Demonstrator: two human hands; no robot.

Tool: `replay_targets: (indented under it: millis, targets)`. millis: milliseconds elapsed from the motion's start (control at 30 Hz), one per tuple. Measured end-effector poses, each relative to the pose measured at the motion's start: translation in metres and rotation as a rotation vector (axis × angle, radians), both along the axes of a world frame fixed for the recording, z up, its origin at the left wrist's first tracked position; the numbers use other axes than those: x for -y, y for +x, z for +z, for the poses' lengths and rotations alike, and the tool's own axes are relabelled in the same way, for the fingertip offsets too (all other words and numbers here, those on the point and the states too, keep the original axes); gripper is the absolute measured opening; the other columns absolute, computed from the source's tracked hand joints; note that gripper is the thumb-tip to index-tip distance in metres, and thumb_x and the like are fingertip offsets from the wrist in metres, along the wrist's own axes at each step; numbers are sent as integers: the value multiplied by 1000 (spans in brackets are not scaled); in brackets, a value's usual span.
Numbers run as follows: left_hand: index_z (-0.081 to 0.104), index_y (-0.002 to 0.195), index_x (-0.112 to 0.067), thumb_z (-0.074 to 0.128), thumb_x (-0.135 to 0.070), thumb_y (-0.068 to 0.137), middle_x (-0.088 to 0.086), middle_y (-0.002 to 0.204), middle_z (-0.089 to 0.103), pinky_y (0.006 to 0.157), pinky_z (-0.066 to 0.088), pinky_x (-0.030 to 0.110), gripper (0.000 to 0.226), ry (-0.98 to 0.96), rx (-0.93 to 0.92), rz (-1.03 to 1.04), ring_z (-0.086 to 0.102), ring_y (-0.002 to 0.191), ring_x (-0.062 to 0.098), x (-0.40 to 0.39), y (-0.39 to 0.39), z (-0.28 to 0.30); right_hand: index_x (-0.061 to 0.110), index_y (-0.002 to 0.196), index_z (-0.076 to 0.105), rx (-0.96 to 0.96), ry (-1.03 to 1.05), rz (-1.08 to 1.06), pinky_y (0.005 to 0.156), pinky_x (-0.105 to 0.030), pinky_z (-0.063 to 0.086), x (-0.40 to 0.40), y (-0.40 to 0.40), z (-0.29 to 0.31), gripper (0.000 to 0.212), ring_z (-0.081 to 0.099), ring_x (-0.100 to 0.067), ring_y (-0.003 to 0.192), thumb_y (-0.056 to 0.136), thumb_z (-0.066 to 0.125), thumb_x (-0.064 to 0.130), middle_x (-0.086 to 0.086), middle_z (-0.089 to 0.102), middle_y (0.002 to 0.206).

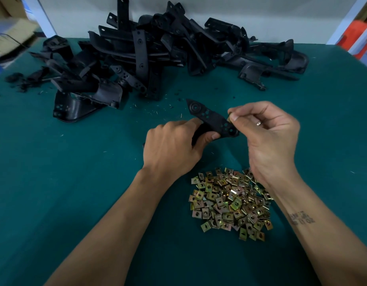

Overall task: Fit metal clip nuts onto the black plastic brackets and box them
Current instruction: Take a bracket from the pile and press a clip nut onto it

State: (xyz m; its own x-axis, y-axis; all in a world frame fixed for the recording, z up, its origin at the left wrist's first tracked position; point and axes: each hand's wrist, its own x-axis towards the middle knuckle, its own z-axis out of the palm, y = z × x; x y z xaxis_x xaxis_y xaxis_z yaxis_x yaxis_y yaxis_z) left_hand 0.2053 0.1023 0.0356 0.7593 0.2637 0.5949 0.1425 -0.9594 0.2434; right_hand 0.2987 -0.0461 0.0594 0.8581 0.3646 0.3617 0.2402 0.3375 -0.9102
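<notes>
Black perforated bracket (211, 118) in left hand (172, 147) grip; right hand (269, 137) pinching brass-coloured clip nut (230, 118).

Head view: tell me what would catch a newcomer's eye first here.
First, the two hands at centre: the left hand grips a black bracket while the right hand pinches a clip nut at the bracket's near end. Just below them a glinting heap of clip nuts lies on the green table. At the far edge sprawls a big pile of black brackets.
</notes>
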Motion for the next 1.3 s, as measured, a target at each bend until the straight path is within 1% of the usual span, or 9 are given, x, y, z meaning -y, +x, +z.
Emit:
replay_targets:
  millis: [400,567,733,867,933,1033,1100,1200,1300]
  targets:
    - [73,102,-28,46,-69,96,-2,74,70,53,34,31,49,-22,-29,36,66,64,34,0,-2,2,23,78,76,70,-114,77,78,-25,56,3,2,2,31,72,-17,84,80,75,-7,2,76,79]
    - [70,102,-25,37,-67,98,4,69,67,53,32,33,54,-42,-45,23,63,61,40,2,-3,3,21,89,74,104,-80,55,80,-25,55,2,-3,-1,24,71,-17,86,86,72,-3,5,75,85]
    - [69,105,-26,31,-67,99,6,68,64,52,35,34,56,-69,-53,33,61,60,41,3,-4,5,28,92,77,102,-54,36,85,-34,55,-2,-8,-5,23,70,-21,90,84,73,6,2,75,91]
    - [67,102,-25,32,-68,99,6,68,64,53,39,37,55,-95,-76,72,61,61,42,2,-4,6,27,103,76,135,-93,144,93,-36,53,3,-6,1,20,69,-24,99,92,63,16,1,75,101]
    - [67,104,-26,30,-68,99,7,70,64,54,40,38,56,-99,-79,78,61,63,42,1,-4,6,19,113,71,173,-121,195,100,-42,50,8,-1,4,23,69,-27,106,97,55,20,-1,75,107]
    - [67,103,-25,29,-69,98,7,71,66,54,36,36,59,-101,-62,77,62,63,43,0,-6,6,7,131,59,136,-125,217,108,-53,44,10,2,6,37,68,-36,112,100,49,26,-6,77,100]
    - [68,101,-25,30,-68,97,8,70,67,54,32,35,58,-99,-51,85,61,62,43,1,-7,5,8,130,59,133,-127,230,111,-58,40,10,1,7,38,68,-38,112,101,47,29,-7,77,97]
    - [68,98,-24,31,-68,97,10,70,66,55,31,35,58,-122,-35,102,60,61,45,2,-6,5,21,119,69,167,-141,254,112,-63,37,12,2,10,29,68,-36,112,103,48,34,-8,75,106]
    - [68,99,-25,31,-68,96,11,70,66,55,30,36,57,-131,-34,116,60,62,45,2,-5,6,16,128,62,234,-182,281,113,-64,35,13,4,12,41,66,-34,116,104,48,47,-3,76,106]
